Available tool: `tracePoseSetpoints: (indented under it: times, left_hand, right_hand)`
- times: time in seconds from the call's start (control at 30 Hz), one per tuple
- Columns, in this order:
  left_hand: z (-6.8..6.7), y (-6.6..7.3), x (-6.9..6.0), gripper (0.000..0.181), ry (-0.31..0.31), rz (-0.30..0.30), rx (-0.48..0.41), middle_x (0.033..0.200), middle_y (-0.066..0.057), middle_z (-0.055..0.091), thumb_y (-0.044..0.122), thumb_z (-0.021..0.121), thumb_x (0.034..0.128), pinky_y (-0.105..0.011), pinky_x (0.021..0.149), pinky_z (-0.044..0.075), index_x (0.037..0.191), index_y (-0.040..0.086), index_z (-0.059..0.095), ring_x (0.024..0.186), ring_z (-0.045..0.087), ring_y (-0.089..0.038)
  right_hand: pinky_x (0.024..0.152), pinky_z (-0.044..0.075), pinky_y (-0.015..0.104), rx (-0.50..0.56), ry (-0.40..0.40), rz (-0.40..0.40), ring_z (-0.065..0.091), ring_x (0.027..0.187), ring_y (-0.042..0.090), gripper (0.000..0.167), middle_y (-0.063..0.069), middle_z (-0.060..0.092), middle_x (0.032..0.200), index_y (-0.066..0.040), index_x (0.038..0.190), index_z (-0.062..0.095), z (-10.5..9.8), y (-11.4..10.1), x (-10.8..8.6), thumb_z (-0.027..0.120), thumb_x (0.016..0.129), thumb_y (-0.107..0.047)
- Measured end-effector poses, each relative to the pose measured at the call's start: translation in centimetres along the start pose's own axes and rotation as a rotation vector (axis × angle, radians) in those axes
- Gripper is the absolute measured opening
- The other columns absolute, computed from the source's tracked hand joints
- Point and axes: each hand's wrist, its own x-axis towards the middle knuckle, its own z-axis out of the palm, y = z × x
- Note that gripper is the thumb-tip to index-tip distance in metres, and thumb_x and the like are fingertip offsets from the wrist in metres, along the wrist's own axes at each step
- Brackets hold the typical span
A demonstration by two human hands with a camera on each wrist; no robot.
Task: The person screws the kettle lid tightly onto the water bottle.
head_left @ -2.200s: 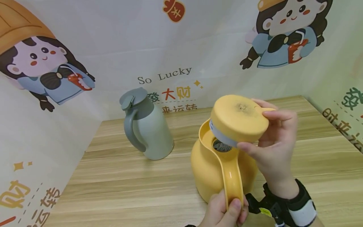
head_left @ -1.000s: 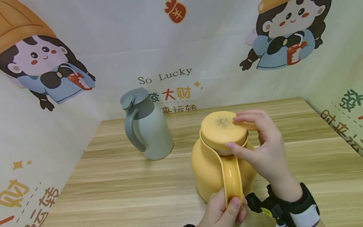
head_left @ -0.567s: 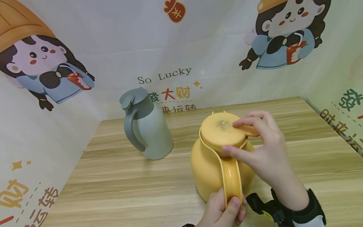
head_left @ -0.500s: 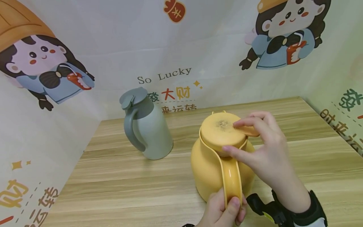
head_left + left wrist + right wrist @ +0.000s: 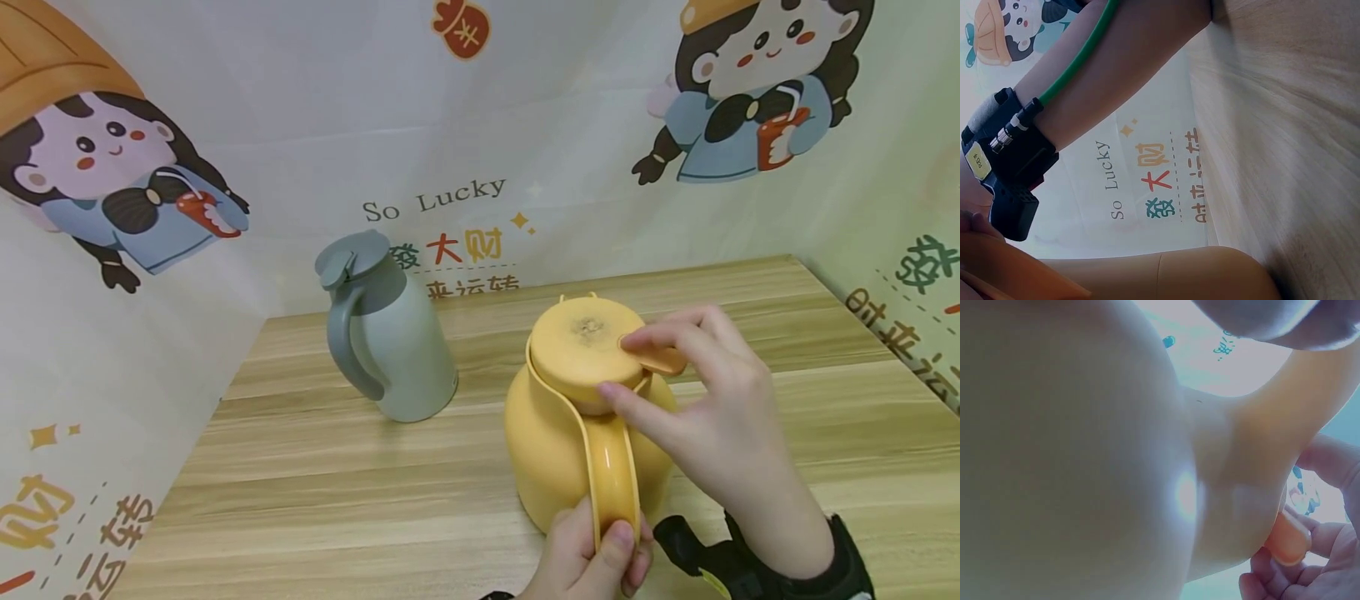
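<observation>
A round yellow thermos jug stands on the wooden table, right of centre in the head view. My left hand grips the lower part of its handle. The yellow lid, with a dark smudge on top, sits in the jug's mouth. My right hand holds the lid at its right side, thumb on the near rim and fingers by the lid's side tab. In the right wrist view, right-hand fingers curl about the lid and its tab; the jug body fills the left.
A grey-green thermos jug with a darker lid and handle stands to the left, further back. The wooden table ends at a printed cloth backdrop at the back and both sides.
The lid, earlier held tilted above the jug, has come down into its mouth. Its side tab has since swung slightly toward the near side with my right hand. My left hand stays on the handle.
</observation>
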Motion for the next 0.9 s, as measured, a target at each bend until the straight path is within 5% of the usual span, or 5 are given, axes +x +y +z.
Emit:
tracePoseSetpoints:
  times: [0.33,0.63,0.9]
  left_hand:
    - [0.1,0.0,-0.2,0.014,0.011,-0.024,-0.013,0.059,-0.014,0.051,-0.005,0.032,0.0993,-0.018,0.044,0.043,0.095,-0.005,0.046,0.051,0.045,-0.008]
    - [0.1,0.0,-0.1,0.014,0.011,-0.013,-0.003,0.059,-0.013,0.051,-0.003,0.033,0.1002,-0.018,0.044,0.042,0.095,-0.005,0.046,0.051,0.044,-0.008]
    - [0.1,-0.1,-0.1,0.014,0.014,-0.008,-0.021,0.058,-0.013,0.05,-0.004,0.032,0.0999,-0.018,0.042,0.042,0.096,-0.006,0.045,0.048,0.043,-0.011]
  right_hand:
    - [0.074,0.047,0.018,0.146,0.027,-0.187,0.06,0.078,0.009,0.004,0.006,0.066,0.081,-0.003,0.08,0.072,-0.9,0.1,0.3,0.072,0.076,-0.004]
    - [0.083,0.047,0.021,0.157,-0.098,-0.251,0.063,0.091,0.019,0.019,0.009,0.068,0.095,-0.005,0.095,0.073,-2.2,0.8,-0.2,0.068,0.079,0.004]
    - [0.084,0.046,0.021,0.157,-0.193,-0.241,0.06,0.094,0.016,0.022,0.006,0.068,0.098,-0.004,0.102,0.072,-2.8,0.9,0.2,0.07,0.089,-0.021]
